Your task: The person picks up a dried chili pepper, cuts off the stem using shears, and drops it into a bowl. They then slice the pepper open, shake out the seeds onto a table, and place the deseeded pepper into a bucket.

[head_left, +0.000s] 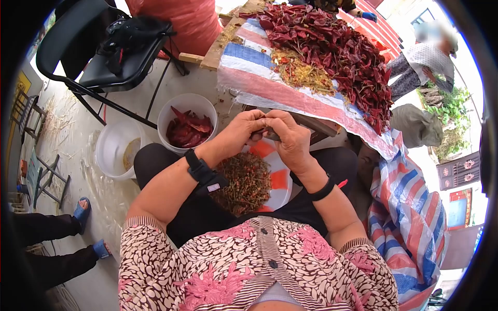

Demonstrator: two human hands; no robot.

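Note:
My left hand (240,130) and my right hand (288,139) meet in front of me, fingers pinched together at the tips. Something small and dark shows between them, too hidden to name. Below the hands, a basin (280,187) with red patches sits between my knees and holds stems and bits (242,184). Ahead, a heap of dried red chilies (327,41) covers a striped sheet (259,78) on a table. To the left of my hands stands a white bucket (208,107) with red chili pieces (188,129) inside.
A second white bucket (110,155) stands farther left. Behind it are a black folding chair (111,78) with a dark bag and a red sack (181,23). A person's feet (82,213) are at left. Another person (425,62) stands at right, near a grey-green sack (417,126). Striped sheeting (404,207) hangs at right.

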